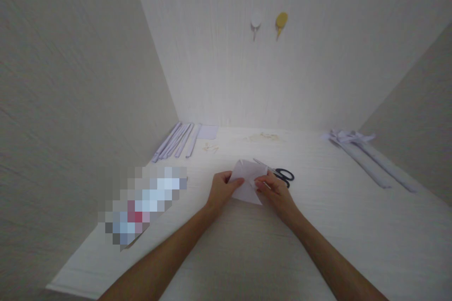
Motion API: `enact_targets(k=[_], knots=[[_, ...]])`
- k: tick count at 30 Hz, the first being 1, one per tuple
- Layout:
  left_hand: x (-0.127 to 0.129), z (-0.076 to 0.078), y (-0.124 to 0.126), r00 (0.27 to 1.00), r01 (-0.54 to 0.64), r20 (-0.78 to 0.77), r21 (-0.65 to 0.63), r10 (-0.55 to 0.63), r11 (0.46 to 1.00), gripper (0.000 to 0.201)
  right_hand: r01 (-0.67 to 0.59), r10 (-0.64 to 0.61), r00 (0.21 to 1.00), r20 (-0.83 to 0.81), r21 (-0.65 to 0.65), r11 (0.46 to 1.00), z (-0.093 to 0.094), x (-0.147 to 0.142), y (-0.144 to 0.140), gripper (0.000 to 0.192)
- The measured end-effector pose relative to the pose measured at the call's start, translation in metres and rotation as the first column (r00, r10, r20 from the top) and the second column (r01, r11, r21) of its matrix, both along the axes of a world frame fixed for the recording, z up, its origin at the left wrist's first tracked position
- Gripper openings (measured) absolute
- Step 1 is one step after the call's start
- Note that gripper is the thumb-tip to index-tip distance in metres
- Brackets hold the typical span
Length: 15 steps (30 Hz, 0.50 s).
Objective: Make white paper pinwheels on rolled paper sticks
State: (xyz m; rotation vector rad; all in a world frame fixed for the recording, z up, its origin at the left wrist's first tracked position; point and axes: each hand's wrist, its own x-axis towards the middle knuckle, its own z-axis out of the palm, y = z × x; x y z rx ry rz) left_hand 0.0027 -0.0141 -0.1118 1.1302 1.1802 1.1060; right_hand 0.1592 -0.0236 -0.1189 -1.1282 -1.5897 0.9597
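A pale lilac sheet of paper [246, 179], partly folded, is held between both hands just above the white desk [318, 235]. My left hand [221, 190] pinches its left edge with thumb on top. My right hand [275, 191] grips its right side, fingers curled over a fold. Black-handled scissors [280, 174] lie on the desk just behind my right hand, blades pointing left and partly hidden by the paper.
Several rolled or folded lilac paper strips [176, 140] lie at the back left beside a small lilac sheet [207, 131]. More long paper rolls [367, 160] lie at the right. A blurred patch [144, 202] sits at the left. Two wall hooks [268, 22] hang above.
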Motion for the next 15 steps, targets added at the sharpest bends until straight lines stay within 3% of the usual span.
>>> enact_targets(k=[8, 15], knots=[[0.0014, 0.0067, -0.0023, 0.999, 0.04, 0.008, 0.003, -0.04, 0.999, 0.019, 0.049, -0.052, 0.988, 0.142, 0.027, 0.998, -0.0023, -0.0008, 0.0014, 0.016], [0.0014, 0.0067, -0.0027, 0.991, 0.096, -0.092, -0.001, -0.095, 0.995, 0.017, 0.073, -0.072, 0.987, 0.142, -0.002, 0.997, -0.0005, -0.0037, -0.0012, 0.015]])
